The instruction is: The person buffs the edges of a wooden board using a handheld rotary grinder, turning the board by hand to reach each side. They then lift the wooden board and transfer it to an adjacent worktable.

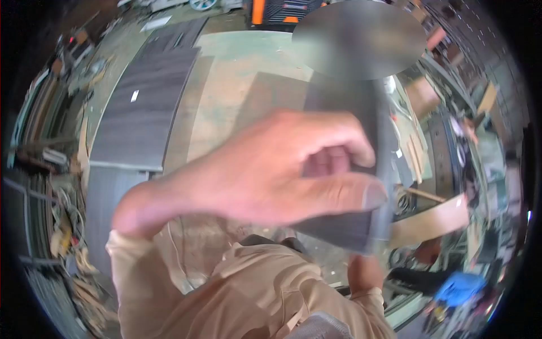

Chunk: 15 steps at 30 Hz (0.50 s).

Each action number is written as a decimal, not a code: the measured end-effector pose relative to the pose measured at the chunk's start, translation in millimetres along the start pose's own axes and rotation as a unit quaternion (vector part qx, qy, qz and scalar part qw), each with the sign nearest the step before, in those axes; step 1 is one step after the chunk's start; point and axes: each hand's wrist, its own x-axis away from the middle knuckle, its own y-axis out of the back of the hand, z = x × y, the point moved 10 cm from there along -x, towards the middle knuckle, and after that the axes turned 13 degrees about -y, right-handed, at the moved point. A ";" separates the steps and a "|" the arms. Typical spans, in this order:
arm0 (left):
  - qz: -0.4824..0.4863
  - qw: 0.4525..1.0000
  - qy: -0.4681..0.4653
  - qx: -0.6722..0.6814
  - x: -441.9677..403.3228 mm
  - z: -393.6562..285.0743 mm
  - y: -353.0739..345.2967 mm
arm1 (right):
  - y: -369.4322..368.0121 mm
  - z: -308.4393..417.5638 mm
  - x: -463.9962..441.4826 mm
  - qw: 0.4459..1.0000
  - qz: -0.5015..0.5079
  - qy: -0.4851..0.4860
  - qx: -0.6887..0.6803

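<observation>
Evidently Bent Around a Gap, the Left Hand (pixel 276 169) Hung Before a Dark Board (pixel 347 97)

Squarely at the dial's centre, with the whole view read as a clock, the left hand hung close to the camera and hid the middle of the dark board. Its thumb pointed toward 3 o'clock and its fingers bent in above, with a gap between; blur made it impossible to tell whether it touched the board. The board ran from about 1 o'clock down to just past 4, and a smeared oval covered the view at its far end. Between 4 and 5 o'clock, right by the board's near end, was the right hand (pixel 364 271), mostly hidden, so its grip could not be told. The two hands were apart.

Beyond, toward 12 o'clock, spread a pale table (pixel 240 56), with a black and orange case (pixel 258 12) past its far edge. At 10 o'clock lay a dark panel (pixel 144 107) bearing a small white label (pixel 134 96), and a greyer panel (pixel 107 198) showed just short of 9. A light wooden plank (pixel 432 222) slanted between 3 and 4, and something blue (pixel 460 289) lay at 4. The person's tan shirt (pixel 259 294) filled 6 o'clock.
</observation>
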 end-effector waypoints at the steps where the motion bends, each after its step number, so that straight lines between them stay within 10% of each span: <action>1: 0.003 0.997 -0.003 0.072 3.7 24.0 -10.1 | 13.5 30.4 26.6 0.993 -0.046 0.007 -0.113; 3: -0.071 0.971 0.081 0.216 32.6 107.6 -27.9 | 200.5 44.5 97.6 0.928 -0.145 0.026 -0.344; 4: -0.094 0.964 0.146 0.202 56.3 158.5 -36.9 | 169.4 77.9 124.9 0.867 -0.195 0.039 -0.457; 5: -0.182 0.941 0.195 0.209 93.9 228.6 -55.5 | 177.2 128.4 180.6 0.828 -0.364 0.293 -0.309; 6: -0.187 0.928 0.290 0.138 135.4 270.3 -71.8 | 183.3 126.3 156.1 0.916 -0.017 0.256 -0.310; 7: -0.173 0.908 0.372 0.086 190.8 335.8 -102.8 | 217.0 116.0 172.6 0.910 -0.239 0.178 -0.287; 15: -0.191 0.811 0.551 0.047 341.6 472.9 -254.2 | 365.4 50.1 142.1 0.960 -0.257 0.069 -0.089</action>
